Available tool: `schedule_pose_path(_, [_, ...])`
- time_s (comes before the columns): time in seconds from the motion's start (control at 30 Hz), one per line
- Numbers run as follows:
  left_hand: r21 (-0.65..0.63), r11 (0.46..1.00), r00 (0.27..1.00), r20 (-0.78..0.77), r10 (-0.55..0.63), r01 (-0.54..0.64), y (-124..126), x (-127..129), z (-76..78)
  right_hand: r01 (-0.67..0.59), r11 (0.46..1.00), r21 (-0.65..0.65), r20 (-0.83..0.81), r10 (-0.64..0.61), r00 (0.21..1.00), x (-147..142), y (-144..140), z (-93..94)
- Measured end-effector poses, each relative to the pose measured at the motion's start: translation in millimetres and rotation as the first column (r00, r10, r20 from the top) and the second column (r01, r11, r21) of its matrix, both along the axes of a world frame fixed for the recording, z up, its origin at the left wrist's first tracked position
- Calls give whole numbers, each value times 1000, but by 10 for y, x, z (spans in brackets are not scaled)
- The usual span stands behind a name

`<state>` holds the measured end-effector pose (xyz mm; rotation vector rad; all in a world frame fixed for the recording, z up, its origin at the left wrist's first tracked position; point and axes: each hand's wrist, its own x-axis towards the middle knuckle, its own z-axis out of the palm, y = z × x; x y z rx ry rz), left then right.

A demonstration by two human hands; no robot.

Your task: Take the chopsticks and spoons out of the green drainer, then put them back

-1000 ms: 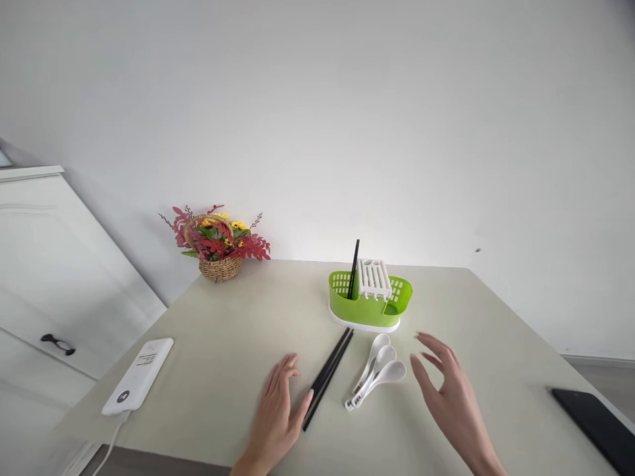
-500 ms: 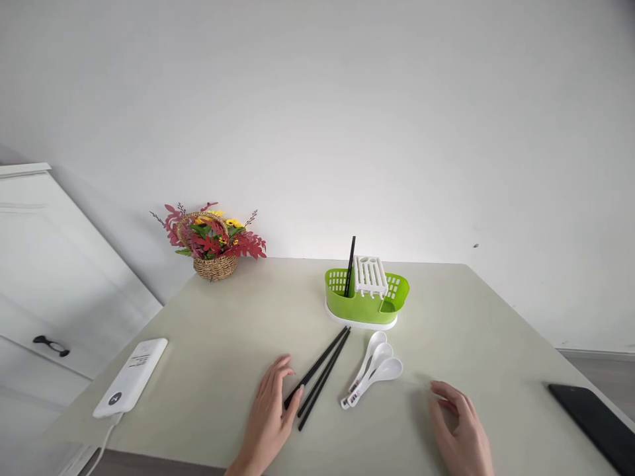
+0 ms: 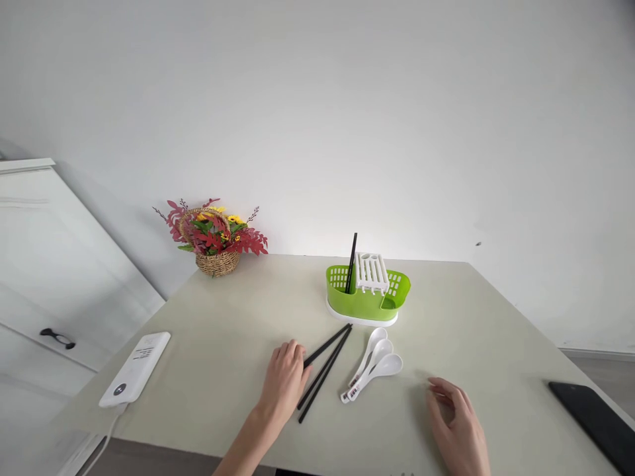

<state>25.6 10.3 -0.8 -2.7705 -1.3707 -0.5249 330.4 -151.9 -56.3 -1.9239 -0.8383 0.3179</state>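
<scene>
So the left hand [image 3: 284,380] has slid forward since half a second ago, fingers now curled on the black chopsticks [image 3: 325,372] lying mid-counter [image 3: 223,330]. Right hand [image 3: 459,430] stays relaxed, loosely spread, empty. Pale counter, plain white wall [image 3: 317,119].

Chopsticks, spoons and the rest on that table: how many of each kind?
Black chopsticks: 4, three lying by the left hand, one standing in the green holder
White spoons: 3
Green holder: 1
Flower basket: 1
White power bank: 1
Black phone: 1
Total: 11
</scene>
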Motion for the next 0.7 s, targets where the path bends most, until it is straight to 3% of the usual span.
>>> schedule_pose_path(0.2, [42, 998, 977, -210, -29, 39, 147, 319, 91, -13, 1000, -14, -10, 13, 1000, -1, -10, 2])
schedule_pose_path(0.43, [-5, 999, 987, -154, -40, 39, 279, 291, 71, -12, 1000, -18, -8, 12, 1000, -5, -12, 12])
schedule_pose_path(0.57, [-68, 998, 998, -63, 1, -5, 266, 161, 208, -14, 1000, -20, -3, 14, 1000, 15, -7, -17])
schedule_pose_path(0.7, [-253, 967, 964, 263, 37, 32, 155, 23, 465, -14, 1000, -19, 2, 14, 1000, 28, -21, -22])
